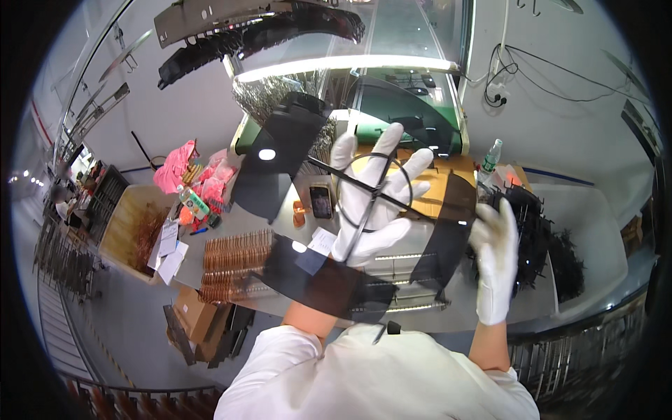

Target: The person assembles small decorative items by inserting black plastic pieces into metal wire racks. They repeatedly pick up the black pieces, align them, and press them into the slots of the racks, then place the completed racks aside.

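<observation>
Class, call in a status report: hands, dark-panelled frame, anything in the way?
Left hand open, fingers spread behind the dark-panelled frame. Right hand blurred beside its right panel, contact unclear. Panels partly hide the table.

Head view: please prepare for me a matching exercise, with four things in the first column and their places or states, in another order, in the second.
Column one
1. left hand
2. right hand
3. phone
4. pink bundle

Column two
A. on the left side of the picture, by a bottle with a green label
B. dark and rectangular
C. gloved, fingers spread behind the black spoked ring
D. gloved, to the right of the ring, fingertips blurred

Right pairs: 1-C, 2-D, 3-B, 4-A
</observation>
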A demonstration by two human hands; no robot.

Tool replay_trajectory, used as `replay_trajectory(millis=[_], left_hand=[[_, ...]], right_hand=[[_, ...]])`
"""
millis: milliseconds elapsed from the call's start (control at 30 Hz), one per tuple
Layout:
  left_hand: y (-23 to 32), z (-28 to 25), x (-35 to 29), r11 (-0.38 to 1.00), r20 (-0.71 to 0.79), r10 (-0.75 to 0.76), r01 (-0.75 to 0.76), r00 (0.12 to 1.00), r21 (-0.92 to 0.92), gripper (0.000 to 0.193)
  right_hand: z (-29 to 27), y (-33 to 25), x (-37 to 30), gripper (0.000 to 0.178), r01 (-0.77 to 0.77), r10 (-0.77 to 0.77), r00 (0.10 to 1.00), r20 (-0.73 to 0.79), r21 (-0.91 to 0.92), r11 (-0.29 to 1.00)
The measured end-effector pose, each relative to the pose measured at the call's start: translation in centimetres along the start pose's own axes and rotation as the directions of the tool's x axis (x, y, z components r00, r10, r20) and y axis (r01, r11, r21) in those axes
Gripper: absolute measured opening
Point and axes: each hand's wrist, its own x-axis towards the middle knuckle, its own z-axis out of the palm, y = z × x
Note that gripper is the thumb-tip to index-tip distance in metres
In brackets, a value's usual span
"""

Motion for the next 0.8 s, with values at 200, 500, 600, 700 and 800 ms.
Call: replay_trajectory(millis=[200,500,600,700,800], left_hand=[[-4.5,0.5,-2.9,0.07,0.05,-0.451,-0.021,0.891,0.997,0.094],[8.2,-4.5,-12.0,0.915,-0.655,-0.059,0.303,0.753,0.266,0.09],[10.1,-4.1,-15.2,0.89,-0.694,-0.091,0.372,0.714,0.265,0.091],[11.0,-3.5,-17.7,0.897,-0.747,-0.052,0.359,0.663,0.256,0.088],[11.9,-3.0,-19.3,0.871,-0.757,0.007,0.368,0.653,0.325,0.088]], right_hand=[[0.5,22.6,0.6,0.038,-0.536,0.491,0.761,0.424,-0.016,0.844],[1.9,22.5,-3.4,0.072,-0.737,0.684,0.38,0.622,-0.243,0.63],[4.3,26.0,-7.1,0.064,-0.619,0.648,0.52,0.557,-0.276,0.735],[6.4,29.2,-9.2,0.06,-0.686,0.763,0.45,0.464,-0.367,0.628],[8.4,26.8,-8.5,0.063,-0.885,0.829,0.171,0.532,-0.286,0.367]])
